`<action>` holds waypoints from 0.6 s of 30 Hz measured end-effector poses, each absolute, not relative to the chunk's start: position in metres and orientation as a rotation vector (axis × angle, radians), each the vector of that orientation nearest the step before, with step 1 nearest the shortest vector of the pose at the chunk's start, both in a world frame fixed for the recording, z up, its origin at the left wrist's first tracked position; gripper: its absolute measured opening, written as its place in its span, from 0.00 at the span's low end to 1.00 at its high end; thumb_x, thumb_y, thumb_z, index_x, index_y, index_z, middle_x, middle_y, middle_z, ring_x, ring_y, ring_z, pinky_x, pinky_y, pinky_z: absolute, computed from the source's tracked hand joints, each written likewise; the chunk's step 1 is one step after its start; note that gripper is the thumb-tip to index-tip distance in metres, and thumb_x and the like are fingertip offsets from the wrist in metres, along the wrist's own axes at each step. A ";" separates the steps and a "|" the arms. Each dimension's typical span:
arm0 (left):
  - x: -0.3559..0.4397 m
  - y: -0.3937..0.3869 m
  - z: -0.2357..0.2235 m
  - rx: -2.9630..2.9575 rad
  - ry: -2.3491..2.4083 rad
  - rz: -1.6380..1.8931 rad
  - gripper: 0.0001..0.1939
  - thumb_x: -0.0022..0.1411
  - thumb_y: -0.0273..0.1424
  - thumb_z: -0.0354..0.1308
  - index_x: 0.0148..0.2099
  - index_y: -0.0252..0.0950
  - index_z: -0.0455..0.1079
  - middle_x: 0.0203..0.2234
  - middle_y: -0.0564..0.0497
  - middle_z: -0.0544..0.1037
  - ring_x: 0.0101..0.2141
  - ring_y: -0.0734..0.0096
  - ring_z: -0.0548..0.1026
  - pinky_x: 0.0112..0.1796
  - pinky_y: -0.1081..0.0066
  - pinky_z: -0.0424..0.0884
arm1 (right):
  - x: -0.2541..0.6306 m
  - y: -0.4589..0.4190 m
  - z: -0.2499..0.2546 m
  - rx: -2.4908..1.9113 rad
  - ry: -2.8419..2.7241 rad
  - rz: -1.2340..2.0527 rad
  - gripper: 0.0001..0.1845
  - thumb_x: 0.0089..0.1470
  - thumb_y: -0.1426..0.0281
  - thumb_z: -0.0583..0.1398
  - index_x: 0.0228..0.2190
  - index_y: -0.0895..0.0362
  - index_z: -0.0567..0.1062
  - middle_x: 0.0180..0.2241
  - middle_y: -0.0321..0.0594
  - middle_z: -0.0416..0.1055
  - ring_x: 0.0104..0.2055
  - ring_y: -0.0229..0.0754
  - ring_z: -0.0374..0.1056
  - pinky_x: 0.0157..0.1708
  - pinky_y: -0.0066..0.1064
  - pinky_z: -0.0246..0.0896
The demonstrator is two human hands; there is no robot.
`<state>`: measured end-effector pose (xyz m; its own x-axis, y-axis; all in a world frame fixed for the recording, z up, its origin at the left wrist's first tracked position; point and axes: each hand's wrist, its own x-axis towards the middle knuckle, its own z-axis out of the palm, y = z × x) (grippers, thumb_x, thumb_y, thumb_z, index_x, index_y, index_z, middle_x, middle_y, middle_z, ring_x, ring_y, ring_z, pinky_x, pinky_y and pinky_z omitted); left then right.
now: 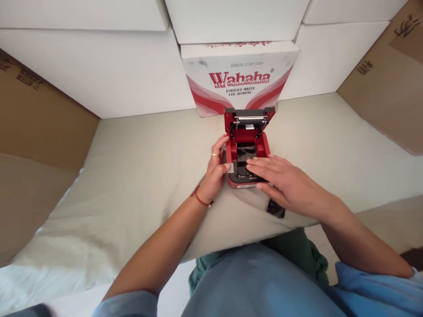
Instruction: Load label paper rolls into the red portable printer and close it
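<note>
"Cloth-covered table (142, 154), Wahaha carton (240, 81) behind. Where's the red label printer (240, 171)?"
"Nr front edge, upright, lid (249, 134) up, so bay's reachable. L hand (214, 176) grips its L side, prob. to steady it."
"R hand (286, 178)?"
"Grip's loose, nothing clasped: fingers flat on front panel, prob. for feel/pressure. Blk item (276, 209) by that wrist, can't ID."

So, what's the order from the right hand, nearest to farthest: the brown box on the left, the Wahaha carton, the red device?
1. Red device, under the right hand's fingers.
2. Wahaha carton, ahead, beyond the device.
3. Brown box, far over on the left.
</note>
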<state>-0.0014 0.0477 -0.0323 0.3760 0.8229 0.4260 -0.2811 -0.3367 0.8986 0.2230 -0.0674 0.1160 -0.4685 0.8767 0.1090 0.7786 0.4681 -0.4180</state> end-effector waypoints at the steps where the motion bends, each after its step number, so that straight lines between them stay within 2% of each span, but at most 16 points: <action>1: -0.003 0.044 -0.029 1.622 0.582 1.294 0.39 0.73 0.61 0.61 0.77 0.53 0.65 0.80 0.45 0.62 0.80 0.41 0.62 0.77 0.41 0.63 | 0.225 -0.077 0.110 -1.416 -2.421 0.410 0.27 0.76 0.71 0.58 0.71 0.55 0.76 0.74 0.50 0.74 0.78 0.54 0.70 0.79 0.61 0.63; 3: -0.008 0.034 -0.018 1.857 0.742 1.505 0.32 0.77 0.56 0.57 0.75 0.51 0.68 0.76 0.43 0.66 0.79 0.42 0.61 0.79 0.37 0.58 | 0.228 -0.090 0.101 -1.428 -2.423 0.364 0.30 0.76 0.72 0.57 0.75 0.53 0.72 0.77 0.49 0.70 0.81 0.53 0.66 0.81 0.64 0.59; 5: -0.011 0.022 -0.007 2.129 0.774 1.694 0.28 0.79 0.52 0.53 0.74 0.50 0.70 0.68 0.43 0.74 0.76 0.43 0.67 0.77 0.36 0.60 | 0.230 -0.098 0.095 -1.403 -2.406 0.367 0.31 0.77 0.71 0.58 0.76 0.50 0.71 0.77 0.48 0.70 0.81 0.52 0.65 0.82 0.65 0.57; 8: -0.010 0.006 0.005 2.466 0.625 1.769 0.26 0.78 0.45 0.54 0.71 0.50 0.75 0.58 0.46 0.82 0.67 0.50 0.76 0.76 0.42 0.63 | 0.232 -0.100 0.095 -1.348 -2.354 0.438 0.31 0.77 0.67 0.60 0.76 0.45 0.71 0.76 0.46 0.72 0.81 0.53 0.66 0.83 0.68 0.52; 10: -0.006 -0.002 0.007 2.564 0.572 1.710 0.26 0.73 0.39 0.58 0.71 0.50 0.77 0.51 0.49 0.86 0.62 0.53 0.81 0.77 0.43 0.61 | 0.235 -0.093 0.099 -1.297 -2.274 0.515 0.26 0.76 0.63 0.62 0.71 0.43 0.78 0.73 0.44 0.76 0.79 0.53 0.69 0.82 0.65 0.55; 13: -0.001 -0.008 0.006 2.561 0.587 1.622 0.28 0.67 0.33 0.63 0.68 0.53 0.78 0.46 0.54 0.88 0.57 0.56 0.84 0.78 0.43 0.57 | 0.246 -0.064 0.100 -1.343 -1.935 0.561 0.18 0.78 0.57 0.62 0.60 0.45 0.86 0.65 0.43 0.84 0.71 0.52 0.78 0.77 0.55 0.68; 15: 0.000 -0.010 0.005 2.561 0.605 1.612 0.27 0.66 0.32 0.63 0.66 0.54 0.80 0.44 0.55 0.89 0.55 0.56 0.85 0.78 0.42 0.58 | 0.255 -0.031 0.095 -1.441 -1.641 0.500 0.21 0.78 0.52 0.61 0.59 0.48 0.86 0.64 0.44 0.85 0.69 0.52 0.80 0.74 0.51 0.72; 18: 0.000 -0.012 0.008 2.624 0.642 1.643 0.25 0.66 0.31 0.62 0.62 0.52 0.81 0.42 0.56 0.90 0.53 0.56 0.86 0.75 0.42 0.64 | 0.263 0.022 0.084 -1.456 -1.458 0.438 0.31 0.78 0.44 0.57 0.67 0.48 0.81 0.70 0.46 0.80 0.74 0.53 0.75 0.75 0.53 0.70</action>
